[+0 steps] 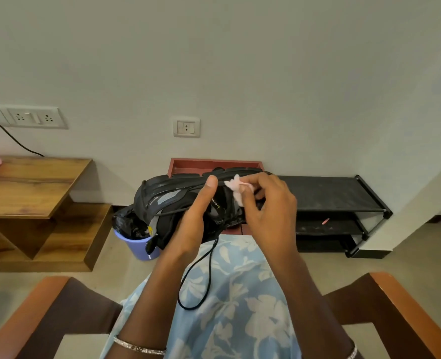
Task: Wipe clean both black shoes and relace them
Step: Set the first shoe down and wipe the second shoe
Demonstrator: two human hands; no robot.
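A black shoe (162, 200) with grey patches lies on its side above my lap, sole turned away from me. My left hand (196, 218) grips it from inside the opening, thumb up on the sole's edge. My right hand (268, 206) pinches a small pale pink wipe (236, 190) and presses it against the shoe near the sole. A black lace (201, 278) hangs loose from the shoe in a loop over my blue floral lap. I see no second shoe for certain.
A purple bin (136, 244) with a black liner stands on the floor behind the shoe. A low black shoe rack (338, 193) runs along the wall at right, a red tray (188, 164) behind. A wooden shelf unit (33, 187) is at left. Chair arms (406, 307) flank my lap.
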